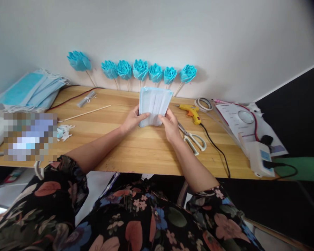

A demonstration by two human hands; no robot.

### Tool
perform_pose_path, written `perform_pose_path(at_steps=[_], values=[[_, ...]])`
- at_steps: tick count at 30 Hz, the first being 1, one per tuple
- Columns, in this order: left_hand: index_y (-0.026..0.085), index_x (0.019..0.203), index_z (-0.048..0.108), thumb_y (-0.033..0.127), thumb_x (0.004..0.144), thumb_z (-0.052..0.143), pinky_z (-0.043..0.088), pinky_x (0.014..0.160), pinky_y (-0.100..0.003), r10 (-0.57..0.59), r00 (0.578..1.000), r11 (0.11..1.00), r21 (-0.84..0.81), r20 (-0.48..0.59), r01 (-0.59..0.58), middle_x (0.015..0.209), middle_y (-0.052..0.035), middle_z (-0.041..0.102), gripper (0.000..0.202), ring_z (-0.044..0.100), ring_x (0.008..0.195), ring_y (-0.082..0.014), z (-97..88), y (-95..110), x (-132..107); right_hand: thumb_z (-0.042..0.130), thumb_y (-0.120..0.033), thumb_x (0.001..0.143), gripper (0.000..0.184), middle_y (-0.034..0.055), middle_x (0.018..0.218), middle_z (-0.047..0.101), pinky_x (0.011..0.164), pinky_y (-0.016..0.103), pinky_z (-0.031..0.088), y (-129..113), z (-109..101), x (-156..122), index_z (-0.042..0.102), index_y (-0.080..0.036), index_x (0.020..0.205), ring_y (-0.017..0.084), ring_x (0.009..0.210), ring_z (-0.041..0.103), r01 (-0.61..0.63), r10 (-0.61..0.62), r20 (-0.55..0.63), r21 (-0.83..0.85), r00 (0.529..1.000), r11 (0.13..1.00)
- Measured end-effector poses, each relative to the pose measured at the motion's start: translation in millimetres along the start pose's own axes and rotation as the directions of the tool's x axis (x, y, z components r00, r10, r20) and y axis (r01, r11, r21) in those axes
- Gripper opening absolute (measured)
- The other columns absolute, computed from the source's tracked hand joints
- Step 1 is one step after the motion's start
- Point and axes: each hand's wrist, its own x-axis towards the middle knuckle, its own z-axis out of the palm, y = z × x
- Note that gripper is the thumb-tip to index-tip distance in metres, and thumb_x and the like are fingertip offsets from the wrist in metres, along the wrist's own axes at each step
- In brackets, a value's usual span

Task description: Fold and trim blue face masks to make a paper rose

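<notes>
Both hands hold up a small stack of pale blue face masks (pixel 155 104) above the wooden table (pixel 136 150). My left hand (pixel 133 120) grips the stack's lower left edge, thumb across the front. The lower right corner is pinched by my right hand (pixel 170 124). The stack stands nearly upright, tilted away from me.
Several blue mask-made roses on sticks (pixel 140 69) lean against the wall. A pile of masks (pixel 31 91) lies far left. A yellow glue gun (pixel 191 112) and scissors (pixel 195 139) lie right of my hands. A wooden stick (pixel 85 113) and power strip (pixel 259 158) are also there.
</notes>
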Motion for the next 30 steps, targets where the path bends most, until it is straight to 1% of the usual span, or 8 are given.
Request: perform_pose_path(at_steps=[5, 9, 14, 19, 21, 24, 27, 30], values=[[0.018, 0.118, 0.062, 0.047, 0.075, 0.077, 0.050, 0.094, -0.037, 0.029, 1.000, 1.000, 0.002, 0.004, -0.029, 0.122, -0.0096, 0.068, 0.054, 0.062, 0.114, -0.0266, -0.9, -3.1, 0.4, 0.059, -0.035, 0.080, 0.039, 0.0052, 0.125, 0.069, 0.109, 0.042, 0.045, 1.5, 0.0, 0.3, 0.061, -0.023, 0.117, 0.024, 0.121, 0.059, -0.018, 0.017, -0.015, -0.016, 1.000, 1.000], [0.015, 0.118, 0.061, 0.047, 0.074, 0.077, 0.049, 0.096, -0.038, 0.025, 0.999, 0.997, 0.068, 0.030, -0.027, 0.121, -0.0115, 0.068, 0.057, 0.063, 0.113, -0.0269, 1.4, -0.5, -2.0, 0.062, -0.037, 0.079, 0.043, 0.0055, 0.125, 0.069, 0.107, 0.041, 0.046, 5.5, 2.2, -2.0, 0.059, -0.024, 0.120, 0.024, 0.119, 0.060, -0.035, 0.035, 0.009, -0.029, 0.999, 0.999], [0.012, 0.108, 0.064, 0.051, 0.071, 0.078, 0.052, 0.089, -0.036, -0.006, 0.999, 0.984, 0.177, 0.038, -0.001, 0.109, -0.0109, 0.072, 0.055, 0.065, 0.100, -0.0247, 6.5, 3.9, -4.5, 0.066, -0.042, 0.080, 0.063, 0.0052, 0.140, 0.059, 0.114, 0.040, 0.041, 8.6, 8.7, -6.4, 0.046, -0.028, 0.138, 0.023, 0.130, 0.054, -0.010, 0.010, 0.060, -0.002, 0.998, 1.000], [0.012, 0.093, 0.069, 0.054, 0.068, 0.079, 0.053, 0.080, -0.035, -0.064, 0.998, 0.987, 0.149, -0.023, 0.067, 0.093, -0.0085, 0.073, 0.050, 0.066, 0.085, -0.0215, 5.9, 1.9, -3.8, 0.069, -0.046, 0.079, 0.071, 0.0061, 0.148, 0.053, 0.116, 0.041, 0.040, 7.1, 10.2, -5.8, 0.042, -0.028, 0.142, 0.023, 0.135, 0.051, 0.004, -0.006, 0.094, 0.029, 0.996, 1.000], [0.013, 0.090, 0.069, 0.053, 0.066, 0.081, 0.053, 0.079, -0.035, -0.060, 0.997, 0.994, 0.089, -0.057, 0.065, 0.091, -0.0077, 0.073, 0.049, 0.066, 0.083, -0.0215, 4.9, 3.4, -3.1, 0.070, -0.048, 0.078, 0.068, 0.0056, 0.147, 0.054, 0.115, 0.041, 0.042, 3.9, 6.4, -3.8, 0.046, -0.028, 0.139, 0.023, 0.136, 0.050, 0.010, -0.012, 0.089, 0.019, 0.996, 1.000], [0.015, 0.088, 0.071, 0.050, 0.066, 0.083, 0.053, 0.079, -0.035, -0.021, 0.999, 0.999, 0.034, -0.045, 0.022, 0.090, -0.0058, 0.074, 0.044, 0.067, 0.084, -0.0213, 4.2, 9.1, -2.3, 0.071, -0.049, 0.079, 0.053, 0.0051, 0.137, 0.063, 0.110, 0.042, 0.047, -0.1, -2.5, -0.4, 0.059, -0.028, 0.126, 0.025, 0.128, 0.057, 0.019, -0.020, 0.070, 0.008, 0.997, 1.000], [0.016, 0.083, 0.072, 0.050, 0.067, 0.083, 0.053, 0.079, -0.035, 0.014, 1.000, 0.998, 0.054, -0.010, -0.013, 0.088, -0.0046, 0.074, 0.039, 0.067, 0.083, -0.0206, 2.7, 13.8, -0.9, 0.072, -0.048, 0.078, 0.038, 0.0048, 0.120, 0.072, 0.102, 0.042, 0.051, 0.2, -9.6, 2.1, 0.067, -0.026, 0.108, 0.025, 0.115, 0.064, 0.031, -0.030, 0.037, -0.018, 0.999, 0.999], [0.015, 0.091, 0.071, 0.051, 0.069, 0.082, 0.052, 0.080, -0.035, 0.006, 1.000, 0.997, 0.078, 0.023, -0.008, 0.094, -0.0060, 0.074, 0.044, 0.066, 0.087, -0.0217, -0.8, 13.6, 2.2, 0.072, -0.047, 0.076, 0.034, 0.0038, 0.110, 0.075, 0.096, 0.041, 0.054, 4.6, -11.7, 3.4, 0.069, -0.024, 0.101, 0.024, 0.106, 0.067, -0.002, 0.003, 0.030, -0.050, 1.000, 0.999]])
